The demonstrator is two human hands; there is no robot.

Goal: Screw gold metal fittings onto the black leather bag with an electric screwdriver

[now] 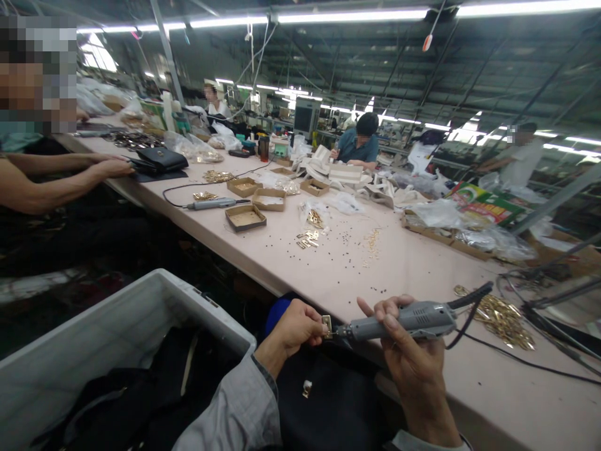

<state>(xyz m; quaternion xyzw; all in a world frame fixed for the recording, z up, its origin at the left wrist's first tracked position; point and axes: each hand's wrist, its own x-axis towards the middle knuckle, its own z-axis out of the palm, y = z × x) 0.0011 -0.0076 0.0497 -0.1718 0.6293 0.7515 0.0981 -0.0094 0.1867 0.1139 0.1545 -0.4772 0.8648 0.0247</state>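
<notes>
My left hand is closed in a pinch on a small gold metal fitting, held just off the table's near edge. My right hand is wrapped round a grey electric screwdriver lying level, its tip against the fitting. Its black cable runs right across the table. A black bag with a gold clasp lies in my lap below the hands.
The long pink table carries loose gold fittings, small screws, open cardboard boxes and a second screwdriver. A grey bin of black items stands at my left. Other people work along the table; one person's arms rest by a black purse.
</notes>
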